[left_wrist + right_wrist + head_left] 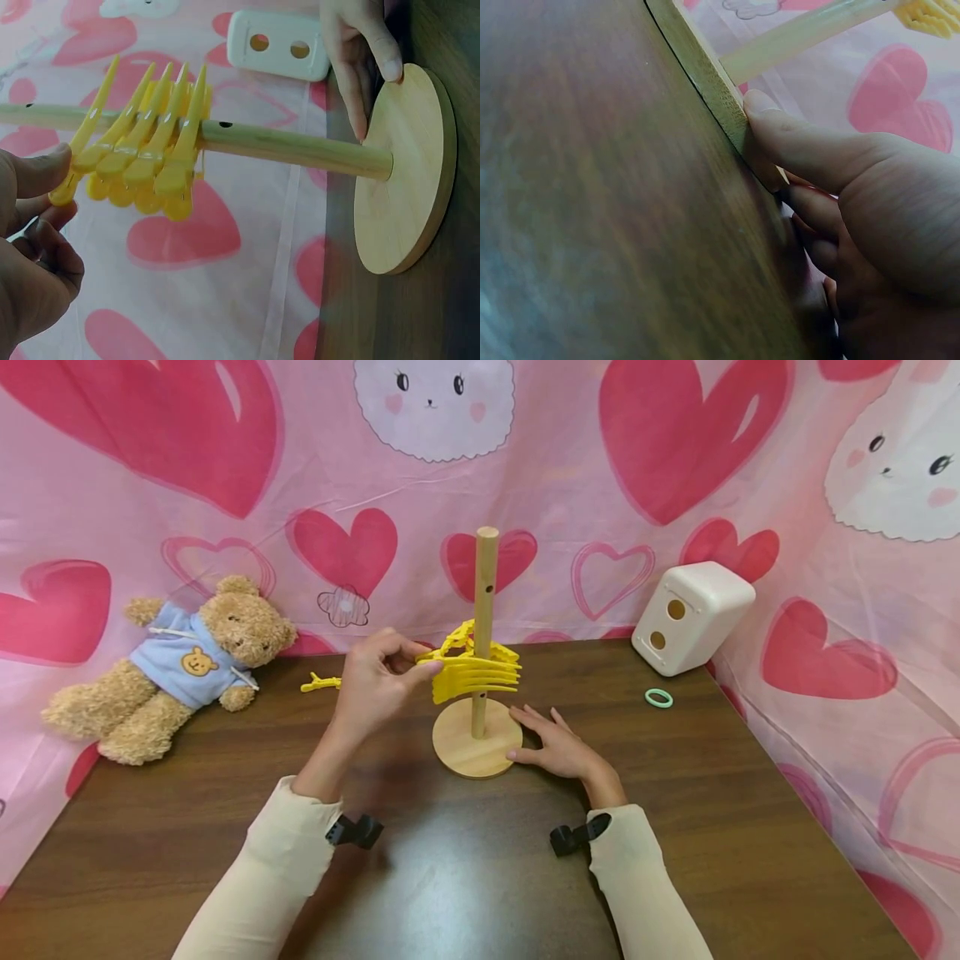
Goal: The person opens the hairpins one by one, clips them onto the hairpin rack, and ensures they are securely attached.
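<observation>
Upright on the table stands a wooden post point(486, 585) on a round wooden base point(468, 756). Several yellow clips point(150, 150) sit side by side on the post, their long prongs across it. My left hand point(375, 681) pinches the handle end of the topmost clip point(90, 150) between thumb and fingers; that clip is at the post, apart from its neighbours at the tip. Low on the other side, my right hand point(558, 745) touches the base's right rim, its thumb and fingers spread and mostly straight. In the right wrist view, its thumb point(802, 142) rests against the rim.
A teddy bear point(191, 652) in a blue top leans at the back left. Near it lies a small yellow piece point(320, 682). A white box point(693, 618) with two round holes stands at the back right, a mint-green ring point(658, 698) in front. A heart-print cloth point(555, 485) hangs behind.
</observation>
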